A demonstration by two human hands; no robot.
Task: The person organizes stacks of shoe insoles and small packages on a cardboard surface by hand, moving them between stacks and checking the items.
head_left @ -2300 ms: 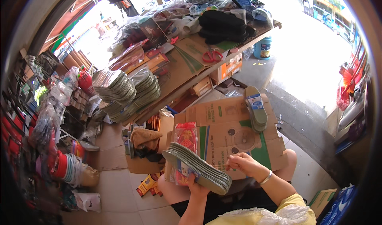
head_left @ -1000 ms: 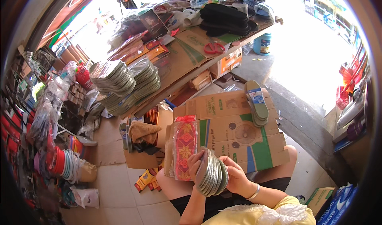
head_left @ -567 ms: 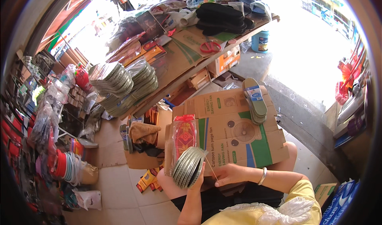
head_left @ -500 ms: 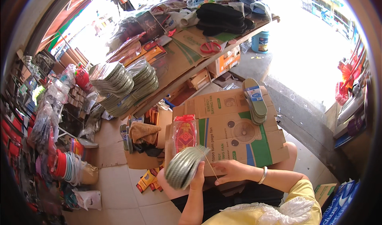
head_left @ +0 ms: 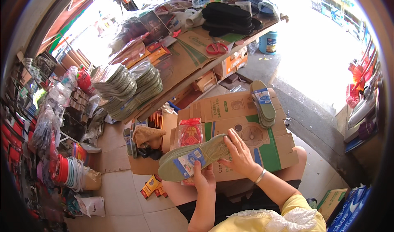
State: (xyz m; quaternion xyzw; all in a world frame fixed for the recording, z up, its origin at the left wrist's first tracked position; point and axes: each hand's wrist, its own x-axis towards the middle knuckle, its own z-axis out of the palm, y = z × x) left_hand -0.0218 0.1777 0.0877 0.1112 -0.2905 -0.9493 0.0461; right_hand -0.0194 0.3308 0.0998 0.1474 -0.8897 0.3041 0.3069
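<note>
My left hand (head_left: 204, 179) grips a stack of pale green insoles (head_left: 168, 168) from below, with its thumb on the blue-and-white label (head_left: 188, 162). Thin elastic bands (head_left: 211, 152) appear to run around the narrower end of the stack. At that end rests my right hand (head_left: 243, 156), fingers stretched out and thumb apart, touching the insoles. Beneath them a flattened cardboard box (head_left: 221, 109) lies across my lap. On it are a red patterned pair of insoles in clear wrap (head_left: 191, 132) and another green labelled stack of insoles (head_left: 262, 104) at the far right.
A cluttered table (head_left: 180, 86) beyond holds bundled green insoles (head_left: 113, 82), black insoles (head_left: 227, 18) and red scissors (head_left: 216, 48). A brown cloth (head_left: 148, 136) lies over a box at left. Packed goods line the left side; a blue bucket (head_left: 269, 43) stands far right.
The insole stack has turned from edge-on to label side up and extends to the right. My right hand, earlier pulling an elastic band away, is now against the stack's end.
</note>
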